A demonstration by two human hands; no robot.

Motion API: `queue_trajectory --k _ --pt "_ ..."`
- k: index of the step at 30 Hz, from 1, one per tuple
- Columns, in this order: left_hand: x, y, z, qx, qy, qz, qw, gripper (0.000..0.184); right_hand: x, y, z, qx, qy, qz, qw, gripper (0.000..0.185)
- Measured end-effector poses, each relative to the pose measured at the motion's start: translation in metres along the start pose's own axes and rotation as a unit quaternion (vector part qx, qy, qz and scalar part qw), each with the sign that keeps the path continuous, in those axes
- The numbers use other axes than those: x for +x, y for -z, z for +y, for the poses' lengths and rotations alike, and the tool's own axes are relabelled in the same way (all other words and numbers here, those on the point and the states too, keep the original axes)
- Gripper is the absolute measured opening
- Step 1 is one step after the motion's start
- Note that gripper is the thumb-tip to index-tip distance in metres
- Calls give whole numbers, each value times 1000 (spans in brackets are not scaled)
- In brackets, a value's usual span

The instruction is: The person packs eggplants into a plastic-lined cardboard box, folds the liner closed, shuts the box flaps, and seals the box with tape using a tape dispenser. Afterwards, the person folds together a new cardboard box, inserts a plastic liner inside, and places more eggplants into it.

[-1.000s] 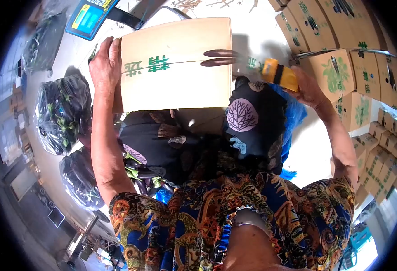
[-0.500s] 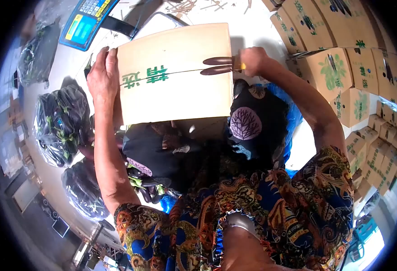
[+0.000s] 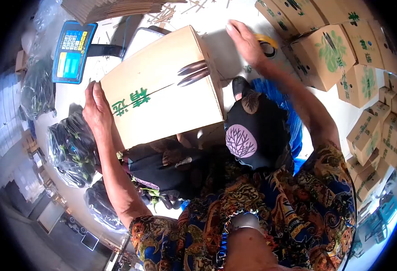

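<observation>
A closed cardboard box (image 3: pixel 162 90) with green characters and a printed pair of dark eggplants lies tilted in front of my knees. At its left end, my left hand (image 3: pixel 97 110) holds the box, fingers along the edge and the thumb out of sight. Beyond the box's right end, my right hand (image 3: pixel 247 44) is raised and open, its fingers stretched out and nothing in them. Just right of that hand is a yellow roll of tape (image 3: pixel 274 41), partly hidden behind it.
A blue scale display (image 3: pixel 74 52) stands at upper left, its platform (image 3: pixel 144 38) partly behind the box. Bags of eggplants (image 3: pixel 72 147) line the left side. Printed cartons (image 3: pixel 327 56) are stacked on the right. Flattened cardboard (image 3: pixel 112 9) lies at the top.
My right hand has let go of the yellow tape roll and moved up, away from the box's end. The box has turned and shifted left and downward in view, my left hand still on it.
</observation>
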State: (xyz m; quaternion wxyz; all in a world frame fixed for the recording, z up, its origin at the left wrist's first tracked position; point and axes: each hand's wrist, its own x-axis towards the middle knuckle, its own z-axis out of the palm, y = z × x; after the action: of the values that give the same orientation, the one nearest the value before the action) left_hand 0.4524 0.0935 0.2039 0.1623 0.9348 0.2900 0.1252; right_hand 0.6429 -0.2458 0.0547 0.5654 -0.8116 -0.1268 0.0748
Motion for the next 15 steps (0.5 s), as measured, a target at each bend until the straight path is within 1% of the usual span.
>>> queue_trajectory --k 1,2,3,4,5,8,9,10,11,12,13,14,15 --pt "0 -1 0 2 0 2 1000 46 -8 -14 -36 106 -21 18 994 58" --pt "1 -1 0 4 -1 5 1000 46 -16 -33 -64 170 -17 22 985 57" --pt "1 1 -3 2 -6 2 1000 47 -24 -52 -91 234 -13 25 972 57" --pt "1 0 -6 9 -2 6 1000 47 -27 -64 -107 257 15 13 966 58" --pt "2 -2 -8 15 4 10 1000 47 -26 -57 -113 245 7 -46 968 57" --pt "5 -2 -10 18 28 10 999 49 -4 -68 -81 212 -31 3 977 47" --pt "7 -3 -10 14 37 8 999 50 1 -83 -50 69 126 71 987 40" --pt "8 -2 -11 13 47 4 999 50 -4 -87 -36 4 176 60 983 37" --pt "8 1 -10 -1 90 -3 996 53 -7 -91 -17 -52 186 45 980 40" --pt "7 4 -16 -10 109 2 994 54 -9 -95 -2 -106 195 32 975 44" --pt "6 9 -29 -17 126 8 992 54 -16 -101 12 -72 85 -11 994 48" --pt "8 13 -45 -24 145 16 989 55 -22 -107 22 -36 -23 -56 997 51" --pt "14 17 -65 -26 185 -9 982 62 -24 -112 28 -1 -130 -103 986 54"
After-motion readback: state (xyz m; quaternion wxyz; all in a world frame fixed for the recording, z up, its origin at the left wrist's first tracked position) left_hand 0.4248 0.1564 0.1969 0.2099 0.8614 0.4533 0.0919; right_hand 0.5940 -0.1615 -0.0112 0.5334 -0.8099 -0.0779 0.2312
